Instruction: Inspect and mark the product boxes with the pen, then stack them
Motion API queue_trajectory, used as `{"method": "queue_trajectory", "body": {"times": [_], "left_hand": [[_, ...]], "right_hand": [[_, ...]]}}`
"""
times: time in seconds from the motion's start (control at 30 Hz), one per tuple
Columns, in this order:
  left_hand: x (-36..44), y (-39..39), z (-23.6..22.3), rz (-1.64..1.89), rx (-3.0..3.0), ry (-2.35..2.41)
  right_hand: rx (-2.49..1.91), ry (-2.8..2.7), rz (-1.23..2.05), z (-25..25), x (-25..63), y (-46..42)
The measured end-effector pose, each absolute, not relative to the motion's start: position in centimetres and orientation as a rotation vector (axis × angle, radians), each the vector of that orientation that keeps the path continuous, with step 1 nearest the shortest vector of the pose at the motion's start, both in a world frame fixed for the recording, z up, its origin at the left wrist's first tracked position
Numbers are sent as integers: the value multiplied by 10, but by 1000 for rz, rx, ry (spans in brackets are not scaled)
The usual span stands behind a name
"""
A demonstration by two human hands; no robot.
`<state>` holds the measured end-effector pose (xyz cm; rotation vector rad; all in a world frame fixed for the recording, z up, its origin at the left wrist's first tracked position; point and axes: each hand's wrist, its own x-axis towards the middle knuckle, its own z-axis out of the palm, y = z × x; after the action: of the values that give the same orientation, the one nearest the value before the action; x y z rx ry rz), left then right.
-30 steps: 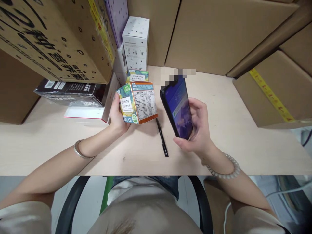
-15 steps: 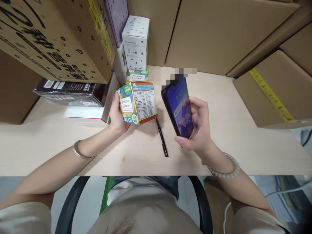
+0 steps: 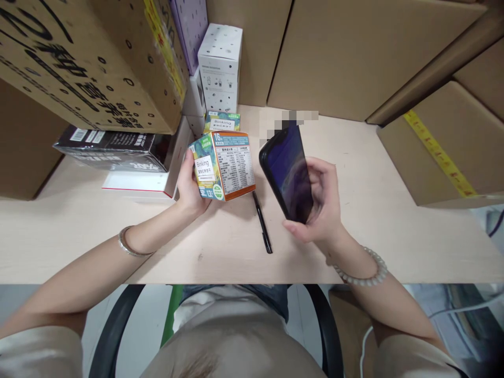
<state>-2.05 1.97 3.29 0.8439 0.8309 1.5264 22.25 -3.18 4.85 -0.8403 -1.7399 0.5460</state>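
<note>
My left hand [image 3: 189, 186] grips a colourful snack box [image 3: 221, 165] with an orange edge and a printed nutrition table, tilted up off the light wooden desk [image 3: 394, 231]. My right hand [image 3: 321, 202] is wrapped round a black smartphone [image 3: 286, 172], held upright and angled toward the box, its screen dim purple. A black pen [image 3: 262, 222] lies on the desk between my two hands. A second small packet of the same brand [image 3: 222, 122] stands behind the box.
Large cardboard cartons [image 3: 354, 52] wall the back and right of the desk, one with yellow tape [image 3: 437, 152]. A printed carton [image 3: 86, 58] overhangs the left, over a black box [image 3: 114, 152] and a white-red box [image 3: 137, 184]. A white carton [image 3: 219, 65] stands behind.
The phone screen has dimmed and the phone has tilted slightly in my right hand. The box and my left hand have stayed put.
</note>
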Motion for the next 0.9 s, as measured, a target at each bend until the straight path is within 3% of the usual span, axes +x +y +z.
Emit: {"method": "queue_trajectory", "body": {"times": [0.27, 0.5, 0.9], "left_hand": [[-19, 16, 40, 1479, 785, 868], [-26, 0, 49, 1039, 609, 758], [-28, 0, 43, 923, 582, 662]], "right_hand": [[-1246, -1670, 664, 46, 233, -21], [-1791, -1713, 544, 43, 238, 0], [-1960, -1928, 338, 27, 246, 10]]}}
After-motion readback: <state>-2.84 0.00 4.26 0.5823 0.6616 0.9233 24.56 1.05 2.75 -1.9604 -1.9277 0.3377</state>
